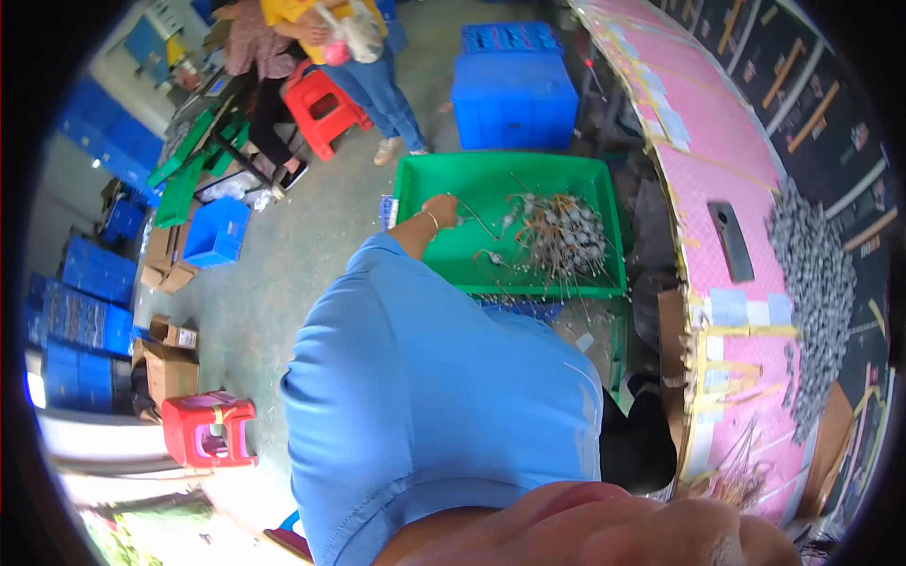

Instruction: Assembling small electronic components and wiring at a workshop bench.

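Reaching out over a green tray (415,203), one hand (441,209) on a blue-sleeved arm sits closed around a thin wire (477,219), pinching its end just above the tray's left part; a thin bracelet circles the wrist. Which of the person's hands this is cannot be settled from the head view, though the arm runs from the left shoulder, so it reads as the left hand. No other hand shows, the right one being out of the picture. The wire trails rightward from the fingers toward a tangled heap of wired parts (559,236), grey-tipped with orange leads, lying in the right half of the tray. A few loose pieces lie on the tray floor between hand and heap.

Beyond the tray, farther off, stand stacked blue crates (514,90). To the right curves a pink-topped workbench (717,151) carrying a dark flat bar (731,241) and a long pile of small grey parts (816,292). To the far left a person in jeans stands beside a red stool (326,108); another red stool (209,429) stands near left, close to cardboard boxes (168,363).
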Tool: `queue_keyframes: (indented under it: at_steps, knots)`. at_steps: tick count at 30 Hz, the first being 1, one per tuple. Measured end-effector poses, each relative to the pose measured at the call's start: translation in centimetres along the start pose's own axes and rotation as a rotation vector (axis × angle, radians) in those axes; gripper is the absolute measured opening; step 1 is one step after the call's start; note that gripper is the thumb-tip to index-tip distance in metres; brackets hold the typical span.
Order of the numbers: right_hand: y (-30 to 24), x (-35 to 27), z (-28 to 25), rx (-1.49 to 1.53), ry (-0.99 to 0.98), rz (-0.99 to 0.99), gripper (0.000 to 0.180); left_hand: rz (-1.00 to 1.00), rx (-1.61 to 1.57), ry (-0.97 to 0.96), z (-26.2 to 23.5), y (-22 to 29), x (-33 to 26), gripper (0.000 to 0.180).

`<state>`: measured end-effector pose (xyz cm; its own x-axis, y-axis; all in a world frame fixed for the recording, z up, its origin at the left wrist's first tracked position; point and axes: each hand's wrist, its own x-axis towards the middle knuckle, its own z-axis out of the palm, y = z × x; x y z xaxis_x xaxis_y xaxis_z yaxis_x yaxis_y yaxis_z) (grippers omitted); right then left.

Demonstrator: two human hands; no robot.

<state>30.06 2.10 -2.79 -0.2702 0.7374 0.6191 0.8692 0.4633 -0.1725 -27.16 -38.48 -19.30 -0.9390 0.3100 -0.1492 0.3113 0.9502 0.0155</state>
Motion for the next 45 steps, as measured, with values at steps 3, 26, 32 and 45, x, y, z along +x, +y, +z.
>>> queue_keyframes:
  at_steps: [3, 26, 32, 45]
  knots:
    - [4.9, -0.3, 2.4, -0.076, -0.180, -0.049, 0.033, 0.049, 0.036, 0.007, 1.4, -0.5, 2.6, 0.022]
    - [4.1, 3.0, 1.2, -0.083, 0.016, 0.093, 0.015, 1.833, -1.125, 0.241, -17.9, 65.2, 4.0, 0.013]
    - [4.0, 4.1, 1.7, -0.160, 0.063, 0.221, 0.019, 1.543, -0.047, 0.504, -17.6, 71.1, 4.6, 0.024]
    - [6.5, 10.6, 2.5, 0.036, 0.069, 0.234, 0.015, 1.600, -0.431, -0.012, -19.7, 63.0, -2.0, 0.025]
